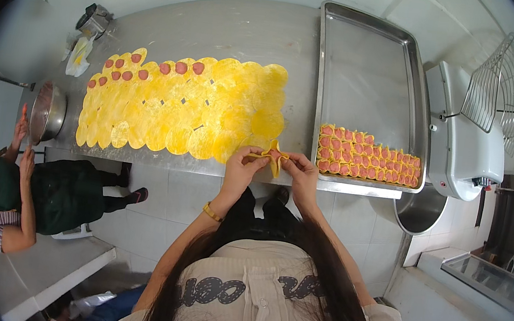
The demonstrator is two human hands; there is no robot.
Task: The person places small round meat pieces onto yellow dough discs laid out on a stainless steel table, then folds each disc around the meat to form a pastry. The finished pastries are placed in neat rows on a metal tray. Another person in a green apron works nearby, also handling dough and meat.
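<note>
At the near edge of the steel table, my left hand (246,163) and my right hand (301,168) pinch a yellow dumpling wrapper (275,164) between them, its sides folded up around pink filling. Just left of my hands, round yellow wrappers (179,112) lie overlapping in a wide sheet. Balls of pink filling (182,68) sit on several wrappers along the sheet's far and left edges. To my right, a deep metal tray (371,65) holds rows of open-topped yellow dumplings (360,157) with pink filling, packed at its near end.
A metal bowl (52,113) of pink filling stands at the table's left end, beside a co-worker in a green apron (67,192). A small metal container (93,20) and a plastic bag (80,55) sit behind it. A white mixer (465,135) with a wire guard stands beyond the tray.
</note>
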